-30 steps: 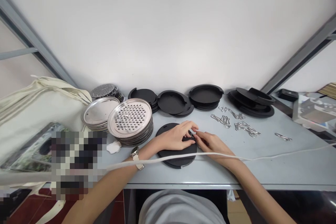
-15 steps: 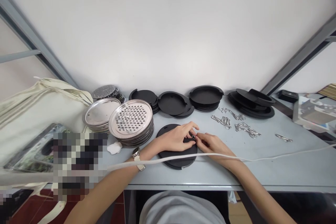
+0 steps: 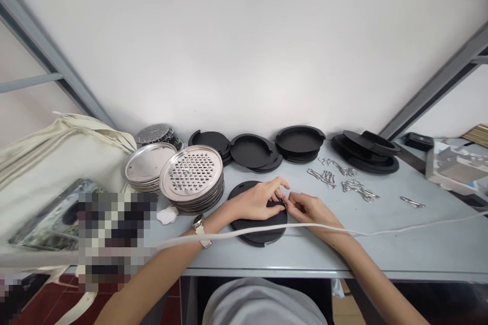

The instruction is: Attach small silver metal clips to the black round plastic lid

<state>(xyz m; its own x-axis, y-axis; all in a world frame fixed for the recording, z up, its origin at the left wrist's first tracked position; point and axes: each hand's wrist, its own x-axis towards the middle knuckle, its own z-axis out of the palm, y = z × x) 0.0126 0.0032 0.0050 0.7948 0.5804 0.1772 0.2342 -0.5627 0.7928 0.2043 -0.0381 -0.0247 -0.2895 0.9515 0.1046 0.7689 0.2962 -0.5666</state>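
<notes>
A black round disc (image 3: 256,228) lies flat on the grey table (image 3: 381,244) in front of me. My left hand (image 3: 257,199) rests on the disc with its fingers curled and pinched at the disc's right edge. My right hand (image 3: 309,208) meets it there, its fingers pinched on a small metal clip (image 3: 282,201) at the rim. A watch sits on my left wrist (image 3: 200,223).
Stacks of perforated metal plates (image 3: 191,175) and plain metal plates (image 3: 147,163) stand at the left. Black disc stacks (image 3: 299,142) line the back wall. Loose metal clips (image 3: 354,187) lie to the right. A white cord (image 3: 400,228) crosses the table. A cloth bag (image 3: 57,162) sits far left.
Both hands stay pinched together at the disc's right edge with only slight finger shifts. The view has dipped a little.
</notes>
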